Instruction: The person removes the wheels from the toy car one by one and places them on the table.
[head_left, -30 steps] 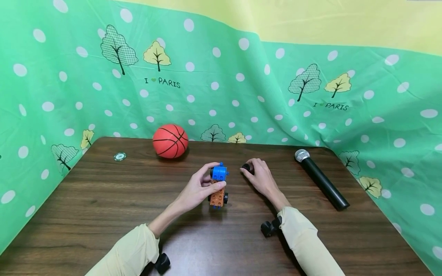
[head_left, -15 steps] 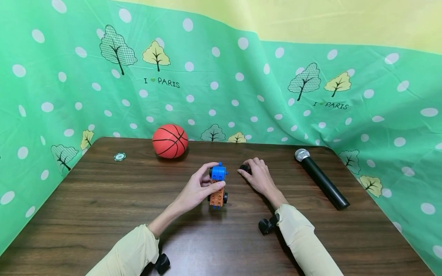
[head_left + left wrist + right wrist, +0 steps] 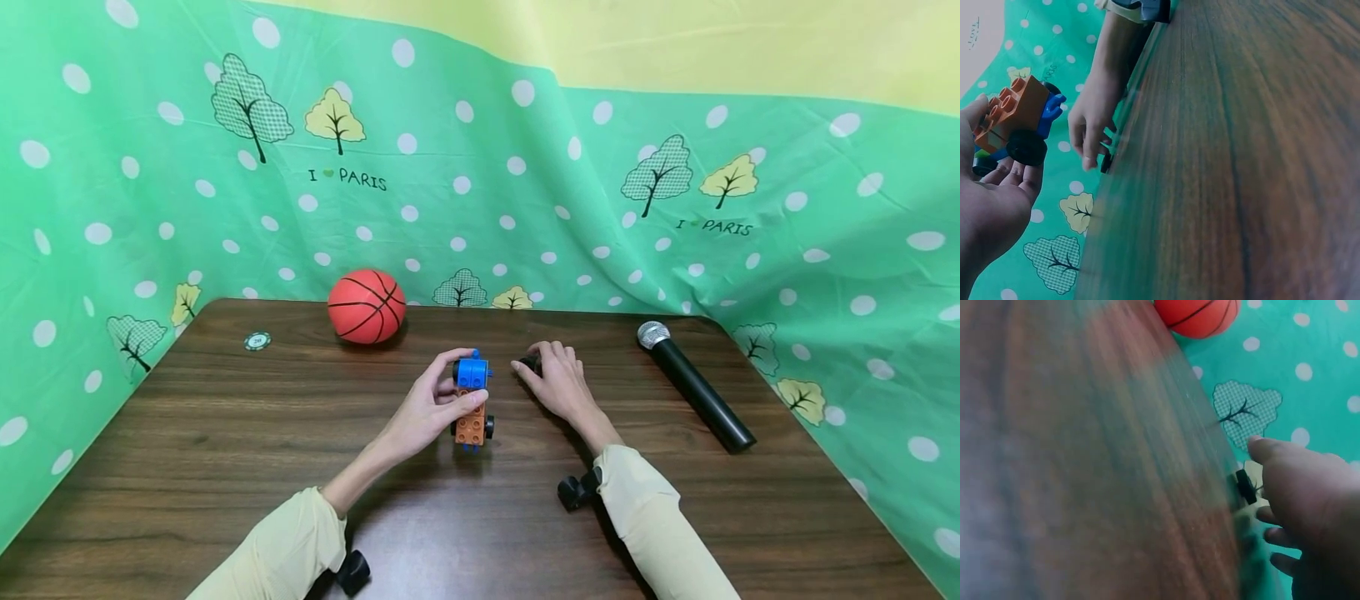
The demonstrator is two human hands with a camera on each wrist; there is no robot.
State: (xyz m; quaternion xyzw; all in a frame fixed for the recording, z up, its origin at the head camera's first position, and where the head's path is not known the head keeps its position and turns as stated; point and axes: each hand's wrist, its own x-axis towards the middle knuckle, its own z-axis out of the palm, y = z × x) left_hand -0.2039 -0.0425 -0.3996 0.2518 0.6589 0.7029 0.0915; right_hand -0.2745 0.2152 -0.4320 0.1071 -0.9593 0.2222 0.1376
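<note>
Your left hand (image 3: 427,412) has the toy brick car (image 3: 472,400) pinched between thumb and fingers, thumb across the orange block and fingertips up at the blue block on top. From the left wrist view the toy brick car (image 3: 1016,122) sits in your curled fingers with one black wheel facing the camera and the orange studs pointing away from the palm; your left hand (image 3: 994,200) cups it from below. The car sits in the middle of the worktop (image 3: 187,467); whether its lower wheels touch the wood I cannot tell.

Just to the right of it, your right hand (image 3: 558,385) lies low on the worktop, fingers bent over a small black part (image 3: 529,364), fingertips on it. The right wrist view shows that small black part (image 3: 1245,486) standing on edge at the tips of your right hand (image 3: 1307,506), thumb stretched above it, the other fingers loosely spread below. Whether you actually grip it or only touch it is not clear.

Behind the car, at the back edge, rests a small basketball (image 3: 367,306). A round token (image 3: 257,341) lies far left. A black microphone (image 3: 693,386) lies on the right, well apart from your hands, its silver head toward the green spotted cloth (image 3: 480,192).
</note>
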